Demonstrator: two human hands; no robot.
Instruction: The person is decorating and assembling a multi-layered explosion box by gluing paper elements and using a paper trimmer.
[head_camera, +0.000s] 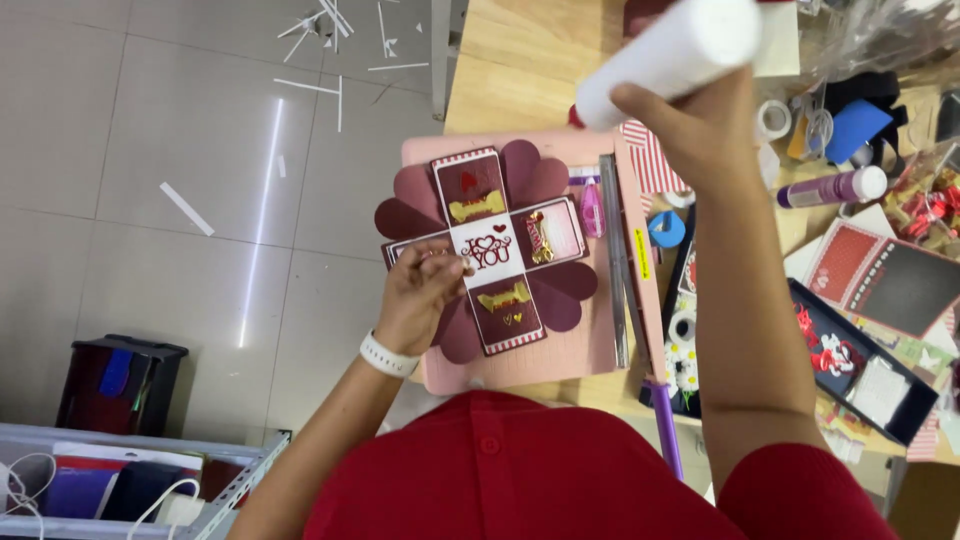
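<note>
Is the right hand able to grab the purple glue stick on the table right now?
Probably not right away. The right hand is already wrapped around a big white bottle, held up above the table. The purple glue stick lies close by with nothing covering it, so the way looks free once that hand is empty.
</note>
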